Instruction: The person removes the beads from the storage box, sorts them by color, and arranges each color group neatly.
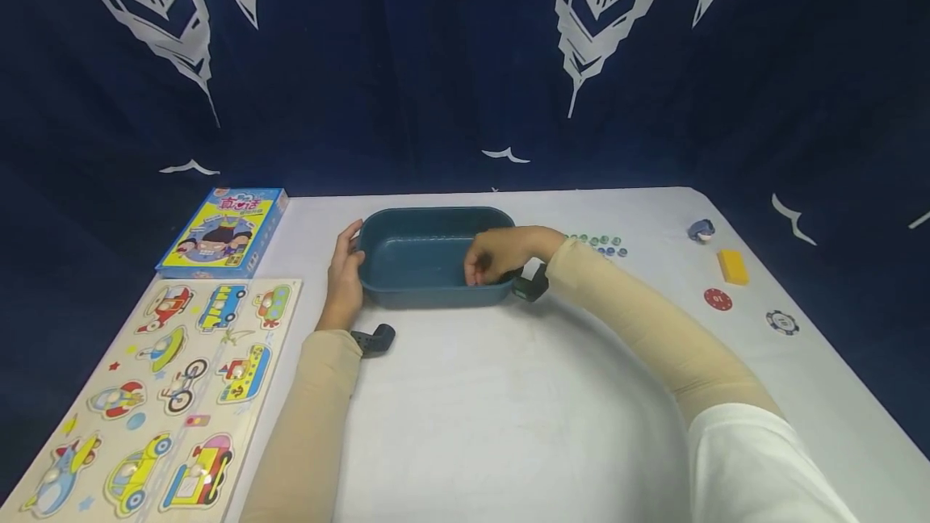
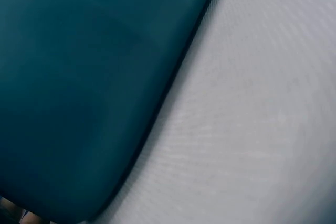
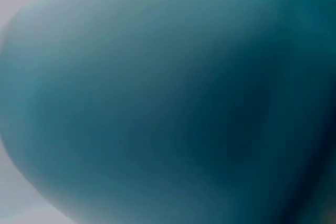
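Observation:
A teal oblong plastic basin [image 1: 417,253] stands on the white table. My left hand [image 1: 343,281] lies along its left end, fingers fairly straight against the outer wall and thumb near the rim. In the left wrist view the basin's side [image 2: 89,77] fills the left half, with fingertips [image 2: 31,217] at the bottom corner. My right hand [image 1: 501,253] reaches over the right end into the basin, fingers bent downward near the inner front wall. I cannot tell whether they hold anything. The basin's wall [image 3: 131,103] fills the right wrist view, blurred.
Small green and blue glass marbles [image 1: 603,241] lie in rows right of the basin. Farther right are a small blue figure [image 1: 701,230], a yellow block [image 1: 732,266], a red chip [image 1: 718,299] and a black-and-white chip [image 1: 782,323]. A game box [image 1: 221,236] and vehicle puzzle board [image 1: 148,374] sit left.

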`<state>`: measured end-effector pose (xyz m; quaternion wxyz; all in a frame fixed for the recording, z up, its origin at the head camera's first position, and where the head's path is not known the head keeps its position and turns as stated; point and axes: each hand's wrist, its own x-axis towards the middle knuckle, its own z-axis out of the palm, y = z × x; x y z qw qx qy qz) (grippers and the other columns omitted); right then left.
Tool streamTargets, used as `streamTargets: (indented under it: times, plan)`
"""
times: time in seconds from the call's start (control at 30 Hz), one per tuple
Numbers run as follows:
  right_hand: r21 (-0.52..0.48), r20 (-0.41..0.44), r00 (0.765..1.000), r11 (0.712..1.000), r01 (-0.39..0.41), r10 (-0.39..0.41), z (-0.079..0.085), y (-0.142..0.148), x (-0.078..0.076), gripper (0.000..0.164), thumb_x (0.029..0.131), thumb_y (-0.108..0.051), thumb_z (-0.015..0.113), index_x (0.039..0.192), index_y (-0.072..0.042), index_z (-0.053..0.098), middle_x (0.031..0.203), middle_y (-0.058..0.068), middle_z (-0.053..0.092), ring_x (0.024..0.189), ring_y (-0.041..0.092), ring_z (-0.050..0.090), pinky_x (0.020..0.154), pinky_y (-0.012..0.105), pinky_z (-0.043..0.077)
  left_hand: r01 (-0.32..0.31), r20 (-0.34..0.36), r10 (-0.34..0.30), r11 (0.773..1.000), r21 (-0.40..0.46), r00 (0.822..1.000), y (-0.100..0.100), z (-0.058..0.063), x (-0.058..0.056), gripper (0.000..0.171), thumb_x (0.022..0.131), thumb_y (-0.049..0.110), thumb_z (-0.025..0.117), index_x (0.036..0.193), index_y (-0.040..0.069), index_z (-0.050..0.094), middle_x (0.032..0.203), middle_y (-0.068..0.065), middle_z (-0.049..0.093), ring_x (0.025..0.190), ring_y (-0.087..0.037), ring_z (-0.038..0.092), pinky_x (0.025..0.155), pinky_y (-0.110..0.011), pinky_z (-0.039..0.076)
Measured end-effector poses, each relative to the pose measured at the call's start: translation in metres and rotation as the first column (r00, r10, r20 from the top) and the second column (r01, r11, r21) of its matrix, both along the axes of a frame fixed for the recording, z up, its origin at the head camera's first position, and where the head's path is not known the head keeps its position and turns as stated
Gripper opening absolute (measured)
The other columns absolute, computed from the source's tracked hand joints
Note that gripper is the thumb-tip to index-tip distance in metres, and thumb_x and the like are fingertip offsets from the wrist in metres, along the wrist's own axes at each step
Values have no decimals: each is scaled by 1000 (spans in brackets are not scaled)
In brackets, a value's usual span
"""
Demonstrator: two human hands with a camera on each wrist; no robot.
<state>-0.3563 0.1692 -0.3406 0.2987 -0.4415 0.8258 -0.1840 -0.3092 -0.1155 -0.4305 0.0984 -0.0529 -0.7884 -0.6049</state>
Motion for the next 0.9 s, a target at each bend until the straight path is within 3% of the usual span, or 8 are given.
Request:
streamTargets:
  times: [0.1,0.23,0.4,0.53,0.63,0.7,0.9]
  plan:
    - [-154,78,995,985,75,-64,3,12,-1,13,88,2,68,98,-4,73,93,2,71,87,15,65,81,30,54,6,-3,-6,1000,5,1000,3,1,1,61,94,13,29,155,18,31,151,-17,40,142,-34,34,119,-51,22]
    - [-346,159,982,926,153,-103,12,28,1,15,90,-1,70,104,2,70,100,12,71,92,25,66,83,36,55,0,-2,0,1000,9,1000,4,2,3,61,94,14,29,155,18,31,150,-18,40,141,-35,35,118,-53,23]
    - [-495,187,963,829,262,-193,19,50,13,22,90,-2,71,108,8,67,106,19,69,93,29,66,82,40,56,4,4,-4,1000,2,1000,3,1,4,61,94,13,28,155,17,31,151,-18,39,141,-35,34,118,-53,22]
    - [-587,179,924,717,376,-338,21,77,23,18,89,-1,71,106,4,70,105,13,71,93,29,67,82,37,57,12,2,-12,1000,1,1000,4,0,3,62,94,11,28,155,16,30,151,-19,39,141,-36,34,118,-53,22]
    - [-643,163,876,625,443,-453,21,101,31,18,88,-1,72,106,4,70,104,9,72,93,30,68,83,35,57,13,7,-13,1000,-2,1000,4,0,3,62,94,11,27,156,16,29,151,-19,39,142,-36,34,118,-53,21]
    - [-661,147,831,571,486,-537,20,119,36,18,89,-3,72,106,3,70,102,7,72,90,29,69,82,32,58,13,11,-13,1000,-1,1000,4,0,3,61,94,12,27,156,17,29,151,-19,38,142,-35,33,119,-53,21]
    - [-683,151,645,393,616,-749,11,171,48,21,91,-4,71,109,5,68,97,-1,72,84,16,68,72,25,57,16,22,-15,1000,-2,1000,4,1,5,61,95,12,26,156,18,28,152,-19,38,142,-35,32,119,-52,20]
